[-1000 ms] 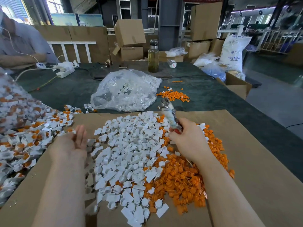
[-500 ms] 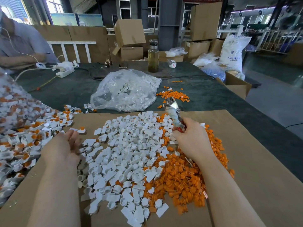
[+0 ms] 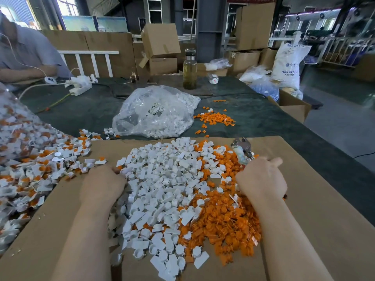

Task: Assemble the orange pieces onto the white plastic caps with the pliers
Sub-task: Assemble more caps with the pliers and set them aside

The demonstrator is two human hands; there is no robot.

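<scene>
Leftmost, a heap of assembled white-and-orange parts (image 3: 30, 169) is seen spilling along the cardboard sheet (image 3: 324, 220), partly under clear plastic at the frame edge. Farther back left, a person's grey sleeve (image 3: 30, 49) and a white power strip (image 3: 81, 86) are seen on the dark tabletop (image 3: 253, 118).

Left hand (image 3: 103, 183) is placed knuckles-up at the left edge of the white plastic caps (image 3: 162, 179), fingers curled down into the pile; whether a cap is gripped cannot be told.

Centre back: a clear plastic bag (image 3: 156, 114) is filled with white caps and lies on the tabletop just beyond the cardboard. Behind it a glass bottle (image 3: 190, 69) of yellowish liquid stands upright. Open cardboard boxes (image 3: 160, 41) are stacked behind.

Orange pieces (image 3: 223, 220) are heaped touching the right side of the white pile; a smaller orange scatter (image 3: 217, 118) lies on the tabletop beside the bag.

Right hand (image 3: 261, 179) is clenched round the pliers (image 3: 242, 149), tool head pointing away, over the far right edge of the orange heap.

Far right, a white sack (image 3: 288, 63) is printed "ABS RESIN".
</scene>
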